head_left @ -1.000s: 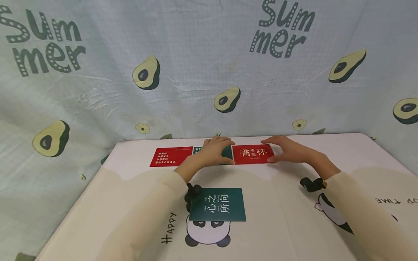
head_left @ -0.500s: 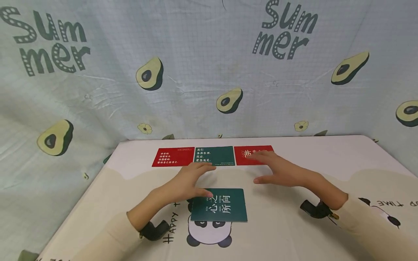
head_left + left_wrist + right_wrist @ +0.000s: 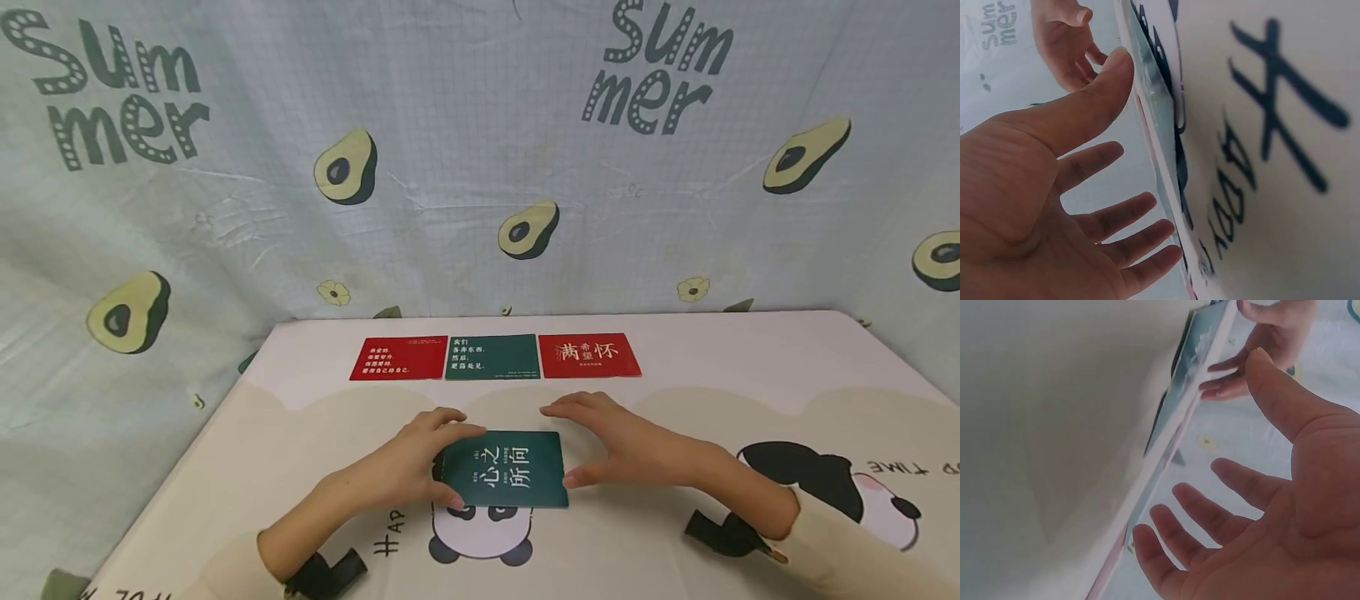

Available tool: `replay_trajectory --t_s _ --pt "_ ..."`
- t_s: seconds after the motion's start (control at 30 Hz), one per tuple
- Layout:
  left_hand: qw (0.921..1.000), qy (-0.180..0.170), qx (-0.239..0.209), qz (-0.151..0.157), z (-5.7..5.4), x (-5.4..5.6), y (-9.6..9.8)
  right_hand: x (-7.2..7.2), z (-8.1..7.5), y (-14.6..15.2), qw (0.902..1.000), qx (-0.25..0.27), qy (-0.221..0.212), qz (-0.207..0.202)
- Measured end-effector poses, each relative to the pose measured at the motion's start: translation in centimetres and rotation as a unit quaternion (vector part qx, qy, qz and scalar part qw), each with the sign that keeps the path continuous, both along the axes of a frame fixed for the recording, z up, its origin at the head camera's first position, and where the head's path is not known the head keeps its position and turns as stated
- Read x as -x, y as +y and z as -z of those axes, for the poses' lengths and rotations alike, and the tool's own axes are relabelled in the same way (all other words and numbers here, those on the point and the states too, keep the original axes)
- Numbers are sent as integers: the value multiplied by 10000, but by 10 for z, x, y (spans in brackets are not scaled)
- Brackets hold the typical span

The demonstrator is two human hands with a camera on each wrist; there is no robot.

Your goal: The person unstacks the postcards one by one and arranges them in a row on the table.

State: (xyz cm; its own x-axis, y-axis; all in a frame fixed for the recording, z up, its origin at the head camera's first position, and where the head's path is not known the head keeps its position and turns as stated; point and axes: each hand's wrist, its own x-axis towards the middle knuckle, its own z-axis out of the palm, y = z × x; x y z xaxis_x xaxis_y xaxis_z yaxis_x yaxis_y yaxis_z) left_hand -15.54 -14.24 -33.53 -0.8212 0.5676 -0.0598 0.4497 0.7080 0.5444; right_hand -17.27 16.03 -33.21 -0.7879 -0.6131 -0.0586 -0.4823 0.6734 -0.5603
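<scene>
A dark green card (image 3: 536, 492) with white characters lies flat on the table, partly over a printed panda face. At its left edge is my left hand (image 3: 401, 462), thumb and fingers spread; I cannot tell whether it touches the card. My right hand (image 3: 637, 446) hovers by the card's right side, its thumb close to the edge and the fingers spread apart. Both wrist views show palms with nothing in them: the left hand (image 3: 1041, 187) and the right hand (image 3: 1291, 506). The card appears edge-on in the right wrist view as a thin dark sheet (image 3: 1194, 353).
Toward the table's back edge, three cards form a row: a red card (image 3: 397, 367) at left, a green card (image 3: 498, 354) in the middle, and a red card (image 3: 592, 367) at right. Behind them hangs a curtain (image 3: 435, 233) with avocado prints.
Both hands have drawn back from the row of cards toward the nearer green card, one to each side of it. The row's middle green card and right red card are now uncovered.
</scene>
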Motion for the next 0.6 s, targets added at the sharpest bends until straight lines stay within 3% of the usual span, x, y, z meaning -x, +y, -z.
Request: replay_trajectory --t_s 0.37,0.6 --pt "9999 -160 -21 -15 8 0 -2 -4 9 -9 9996 2 1 -268" --pt "10000 55 42 12 11 1 -5 -5 12 -14 9994 -154 166 -277"
